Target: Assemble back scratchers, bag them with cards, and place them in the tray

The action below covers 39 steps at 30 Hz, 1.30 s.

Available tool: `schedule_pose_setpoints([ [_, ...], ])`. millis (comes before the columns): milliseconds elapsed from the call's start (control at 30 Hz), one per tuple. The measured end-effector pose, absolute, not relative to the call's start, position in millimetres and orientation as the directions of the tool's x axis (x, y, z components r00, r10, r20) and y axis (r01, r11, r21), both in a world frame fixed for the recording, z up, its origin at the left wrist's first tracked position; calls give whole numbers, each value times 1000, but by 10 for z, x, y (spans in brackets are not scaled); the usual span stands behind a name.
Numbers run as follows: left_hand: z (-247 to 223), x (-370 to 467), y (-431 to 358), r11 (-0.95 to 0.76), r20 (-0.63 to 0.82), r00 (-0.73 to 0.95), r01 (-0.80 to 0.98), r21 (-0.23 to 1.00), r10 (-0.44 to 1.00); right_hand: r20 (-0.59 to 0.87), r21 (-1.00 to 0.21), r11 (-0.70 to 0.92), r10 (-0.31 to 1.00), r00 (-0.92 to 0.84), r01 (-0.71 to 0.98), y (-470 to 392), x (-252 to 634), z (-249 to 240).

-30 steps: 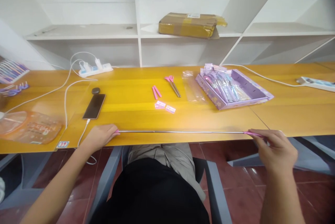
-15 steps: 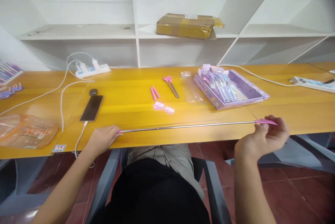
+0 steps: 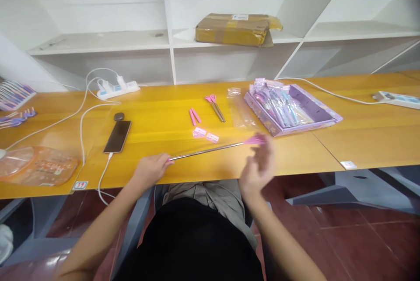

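A metal telescopic rod [image 3: 206, 151] with a pink claw-shaped head [image 3: 254, 140] stretches between my hands above the table's front edge. My left hand [image 3: 153, 169] is closed around its pink left end. My right hand [image 3: 259, 165], blurred by motion, is at the pink head, with its fingers against it; their exact hold is smeared. Beyond the rod lie two short rods with pink claw heads [image 3: 215, 108], two pink sticks [image 3: 194, 117] and small pink-and-white cards [image 3: 212, 138].
A purple tray [image 3: 308, 128] holds bagged items, beside a clear plastic bag [image 3: 241, 108]. On the left are a phone [image 3: 117, 136], a power strip [image 3: 118, 90], white cables and an orange plastic pouch [image 3: 49, 166]. A taped cardboard box [image 3: 234, 29] sits on the shelf.
The rod has become much shorter. My right hand has moved left and inward with the pink head, and my left hand has shifted slightly right.
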<state>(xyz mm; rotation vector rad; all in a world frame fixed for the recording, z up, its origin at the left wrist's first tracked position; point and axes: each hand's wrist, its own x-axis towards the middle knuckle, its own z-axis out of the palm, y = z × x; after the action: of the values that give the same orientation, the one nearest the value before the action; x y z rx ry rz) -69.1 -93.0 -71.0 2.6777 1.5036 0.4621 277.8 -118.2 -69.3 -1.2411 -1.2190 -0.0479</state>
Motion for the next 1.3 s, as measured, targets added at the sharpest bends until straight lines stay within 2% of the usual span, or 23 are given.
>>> schedule_pose_setpoints([
  [67,-793,-313,-975,-560,268,498,784,268,825,725,-622,504,661,196,600,-1402,2259,-701],
  [167,-838,32,-1004,-565,244,511,717,408,825,748,-521,560,662,30,644,-1517,1971,-717],
  [333,-572,-9,-753,-410,97,414,789,457,905,685,-458,631,699,-204,626,-1028,2576,-675],
  [400,-442,-50,-572,-347,61,366,800,489,929,656,-436,610,719,-231,661,-684,2927,-654],
  [500,-389,-5,-265,-293,36,356,704,647,934,527,-404,358,844,-105,842,-113,3363,-646],
  [567,-468,77,-66,-230,-24,384,599,767,923,403,-318,122,915,17,940,232,3555,-672],
  [667,-667,195,162,-76,-101,333,478,875,937,276,-212,-145,940,201,967,592,3717,-751],
  [733,-782,221,250,12,-133,324,348,937,937,236,-199,-222,935,266,955,716,3788,-816],
  [833,-880,175,306,49,-109,374,166,985,921,242,-244,-235,925,294,941,789,3910,-907],
  [900,-904,125,321,51,-88,411,98,994,908,277,-327,-226,905,322,917,802,3999,-961],
  [1000,-913,84,336,73,-96,431,69,995,897,295,-447,-216,880,371,868,806,4089,-1034],
  [1133,-918,107,338,49,-90,432,107,993,897,341,-491,-185,859,383,851,797,4107,-1076],
  [1200,-914,132,332,58,-96,417,103,993,904,422,-516,-180,798,431,837,794,4113,-1036],
  [1300,-887,164,317,104,-106,342,25,994,934,582,-571,-132,631,513,810,780,4119,-864],
])
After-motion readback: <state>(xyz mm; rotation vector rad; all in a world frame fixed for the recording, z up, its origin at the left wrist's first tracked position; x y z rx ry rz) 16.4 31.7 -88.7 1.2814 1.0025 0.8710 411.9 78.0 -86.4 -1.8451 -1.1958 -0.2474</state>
